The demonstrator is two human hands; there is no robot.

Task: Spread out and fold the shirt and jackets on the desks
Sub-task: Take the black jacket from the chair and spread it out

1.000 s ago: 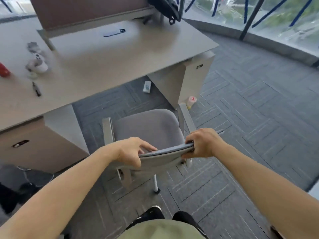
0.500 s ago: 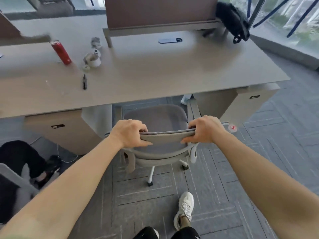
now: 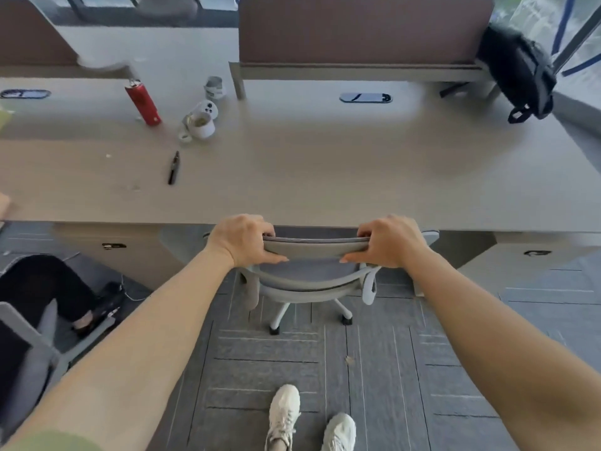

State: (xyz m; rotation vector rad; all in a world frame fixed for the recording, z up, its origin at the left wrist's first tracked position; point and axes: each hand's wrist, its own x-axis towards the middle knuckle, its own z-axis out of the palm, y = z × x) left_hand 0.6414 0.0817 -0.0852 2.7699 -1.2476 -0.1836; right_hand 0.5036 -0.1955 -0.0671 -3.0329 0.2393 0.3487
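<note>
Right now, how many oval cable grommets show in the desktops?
2. The right grommet lies in the desk ahead, before the brown divider. The left grommet lies at the frame's left edge, left of the red bottle. Others may be out of frame.

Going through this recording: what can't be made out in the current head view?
All in the head view.
No shirt or jackets are in frame.
The chair: the front of its seat is hidden under the desk.
The left hand and right hand: fingertips are hidden behind the chair back in their grip.
The pale green thing: cut off by the left edge.
The white items beside the mug: too blurred to identify.
</note>
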